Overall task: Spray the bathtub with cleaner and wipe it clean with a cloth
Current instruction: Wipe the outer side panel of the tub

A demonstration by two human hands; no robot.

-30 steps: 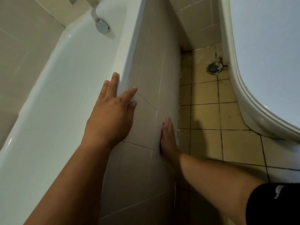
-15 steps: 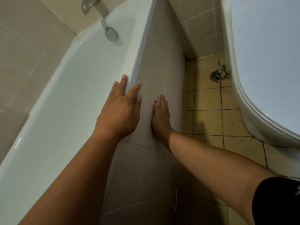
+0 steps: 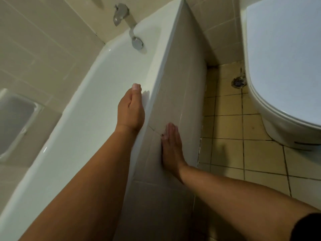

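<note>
One white bathtub (image 3: 83, 122) runs from the lower left of the frame up to the top centre, and its tiled side panel (image 3: 180, 84) drops to the yellow floor tiles (image 3: 227, 129) on the right. Two bare hands are in view, and neither holds anything. The left hand (image 3: 131, 108), at the centre of the frame, rests edge-on against the tub's rim, thumb uppermost and fingers straight. The right hand (image 3: 172, 145), just below and to the right of it, lies flat on the side panel with its fingers (image 3: 171, 130) straight and together. At the top centre are one metal spout (image 3: 120, 13) and, below it, one round metal cap (image 3: 137, 42) on the tub's end wall. One recessed soap dish (image 3: 15, 120) sits at the left edge. One white toilet (image 3: 281, 66) fills the upper right, with one floor drain (image 3: 239, 82) beside it.
</note>
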